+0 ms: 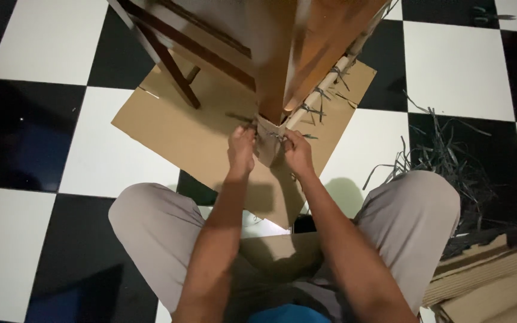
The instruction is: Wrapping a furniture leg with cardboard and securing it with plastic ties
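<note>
A wooden chair (pixel 294 54) lies tipped over a flat sheet of cardboard (pixel 175 128) on the floor. A strip of cardboard wrap (pixel 268 140) covers the end of one chair leg, and a padded rail (pixel 318 96) tied with dark plastic ties runs up to the right. My left hand (pixel 240 149) pinches the left side of the wrap at the leg end. On the wrap's right side my right hand (pixel 297 152) grips it, with a thin dark tie between the two hands.
The floor is black and white checkered tile (pixel 37 42). A heap of dark plastic strips (pixel 450 161) lies at the right. Stacked cardboard pieces (pixel 492 281) sit at the lower right. My bent knees in grey trousers (pixel 145 221) frame the spot.
</note>
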